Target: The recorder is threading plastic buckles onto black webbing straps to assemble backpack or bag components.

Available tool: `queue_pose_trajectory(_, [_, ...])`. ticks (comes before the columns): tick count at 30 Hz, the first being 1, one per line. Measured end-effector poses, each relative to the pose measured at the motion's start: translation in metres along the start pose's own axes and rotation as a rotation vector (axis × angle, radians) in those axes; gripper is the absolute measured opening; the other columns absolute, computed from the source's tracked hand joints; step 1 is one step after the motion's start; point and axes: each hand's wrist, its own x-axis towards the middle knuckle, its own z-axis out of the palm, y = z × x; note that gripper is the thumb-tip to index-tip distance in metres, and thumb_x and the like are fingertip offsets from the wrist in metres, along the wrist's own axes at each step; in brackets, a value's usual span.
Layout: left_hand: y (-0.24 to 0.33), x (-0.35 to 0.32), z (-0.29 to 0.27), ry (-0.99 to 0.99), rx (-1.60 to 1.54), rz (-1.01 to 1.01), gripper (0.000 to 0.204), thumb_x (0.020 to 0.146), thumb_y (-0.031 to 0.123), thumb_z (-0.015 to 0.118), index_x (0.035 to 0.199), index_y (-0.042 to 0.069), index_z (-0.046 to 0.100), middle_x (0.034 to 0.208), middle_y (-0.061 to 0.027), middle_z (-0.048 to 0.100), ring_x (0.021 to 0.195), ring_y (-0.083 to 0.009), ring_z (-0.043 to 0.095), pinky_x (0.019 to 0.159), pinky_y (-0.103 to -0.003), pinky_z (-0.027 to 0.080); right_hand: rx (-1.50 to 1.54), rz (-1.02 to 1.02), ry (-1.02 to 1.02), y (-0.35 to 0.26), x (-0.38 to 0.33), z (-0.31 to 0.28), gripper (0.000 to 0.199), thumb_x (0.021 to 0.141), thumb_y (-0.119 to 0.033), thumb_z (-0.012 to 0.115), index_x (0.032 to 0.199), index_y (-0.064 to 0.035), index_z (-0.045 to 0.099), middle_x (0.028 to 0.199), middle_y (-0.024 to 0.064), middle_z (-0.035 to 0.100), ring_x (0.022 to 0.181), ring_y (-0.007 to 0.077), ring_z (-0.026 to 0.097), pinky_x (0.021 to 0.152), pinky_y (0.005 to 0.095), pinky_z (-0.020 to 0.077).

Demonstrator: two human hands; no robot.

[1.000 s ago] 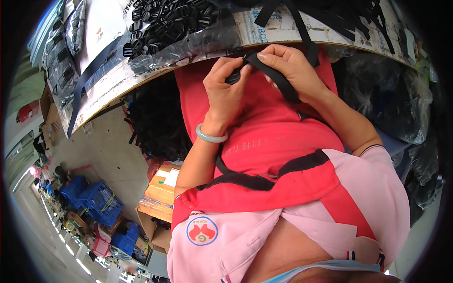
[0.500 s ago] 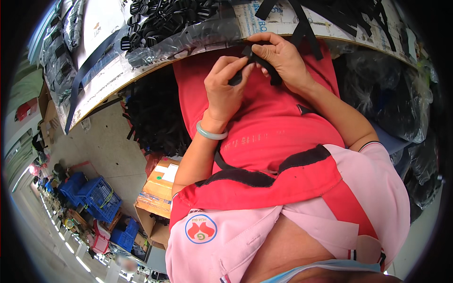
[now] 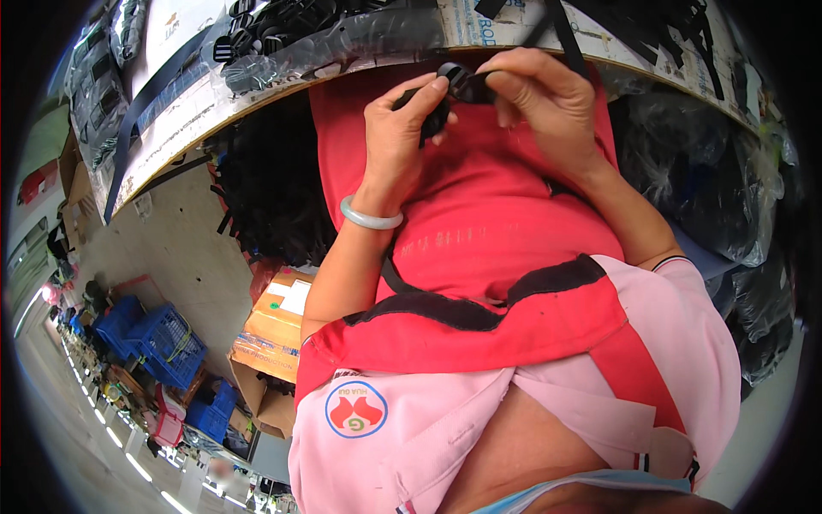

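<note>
Just off the near edge of the workbench, over the red apron [image 3: 462, 197], my two hands work on one piece. My left hand [image 3: 398, 128], with a pale bangle on its wrist, is closed on a small black plastic buckle [image 3: 455, 77] held between thumb and forefinger. Dark webbing also shows under its fingers. A black webbing strap [image 3: 482, 88] runs from the buckle to my right hand [image 3: 552, 98], which pinches it between thumb and forefinger. Whether the strap is threaded fully through the buckle is too small to tell.
Many loose black buckles [image 3: 317, 24] lie on clear plastic on the workbench [image 3: 257, 98]. Black straps [image 3: 638, 34] are at its right side. Bagged dark goods [image 3: 693, 180] stand below right. A cardboard box [image 3: 272, 334] and blue crates [image 3: 171, 347] stand at left.
My hands have drawn apart, the right one moving to the right with the strap. The buckle now shows between them. The whole view has shifted slightly.
</note>
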Motion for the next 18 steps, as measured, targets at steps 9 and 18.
queue_pose_trajectory(9, [-0.011,-0.006,0.004,0.047,0.256,0.272,0.016,0.087,0.009,0.070,0.099,-0.001,0.070,0.073,0.0008,0.063,0.059,-0.0032,0.051,0.049,-0.018,0.038,-0.190,0.471,-0.086,0.004,0.002,-0.010,0.028,0.088,-0.009,0.066,0.110,-0.0001,0.053,0.073,0.0009,0.059,0.057,0.0053,0.057,0.048,0.0184,0.0470])
queue_pose_trajectory(18, [-0.013,-0.011,0.000,0.092,0.289,0.357,0.015,0.087,0.007,0.070,0.100,0.000,0.070,0.078,0.0019,0.061,0.062,-0.0028,0.049,0.053,-0.018,0.038,-0.017,0.379,-0.018,0.020,-0.002,0.001,0.032,0.087,-0.006,0.068,0.114,0.0004,0.052,0.079,0.0029,0.056,0.064,0.0082,0.062,0.057,0.0214,0.0541])
